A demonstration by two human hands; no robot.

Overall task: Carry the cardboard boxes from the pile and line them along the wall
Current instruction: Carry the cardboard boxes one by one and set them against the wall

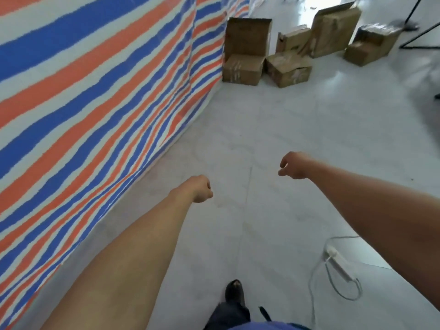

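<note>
Several brown cardboard boxes lie in a loose pile on the floor far ahead. One closed box sits against the striped wall, with an open box standing behind it. A taller box and a low one are further right. My left hand and my right hand are stretched out in front of me, both curled into loose fists with nothing in them, well short of the boxes.
A red, blue and white striped tarpaulin covers the wall on my left. A white power strip with its cable lies on the pale floor at lower right. A black stand leg is at top right. My dark shoe steps forward.
</note>
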